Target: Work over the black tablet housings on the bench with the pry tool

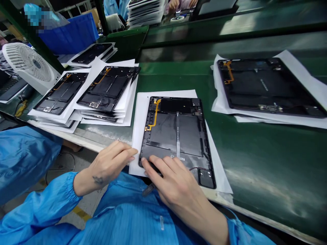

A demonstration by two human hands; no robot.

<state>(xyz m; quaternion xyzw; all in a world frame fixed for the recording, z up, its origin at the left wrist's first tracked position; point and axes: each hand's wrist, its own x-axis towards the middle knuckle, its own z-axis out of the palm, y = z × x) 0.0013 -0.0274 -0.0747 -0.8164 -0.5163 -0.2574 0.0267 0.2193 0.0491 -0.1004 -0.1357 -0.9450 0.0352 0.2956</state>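
In front of me a black tablet back housing [167, 136] lies on white sheets [138, 129], its inside facing up. An orange flex cable [155, 115] runs along its upper left, and a pale printed strip [178, 136] runs down its middle. My right hand [176, 180] rests over the housing's lower edge, fingers stretched out and slightly bent, hiding the part beneath. Beside the lower left corner, my left hand [109, 163] has thumb and fingers drawn together in a pinch at the paper's edge. Anything between those fingertips is too small to make out.
Stacks of similar housings [107, 86] with paper sheets stand at left, and another housing [268, 86] lies at right on the green bench [268, 153]. A white fan [33, 64] and blue bin [74, 34] are at back left. A person's blue sleeve [25, 156] is at left.
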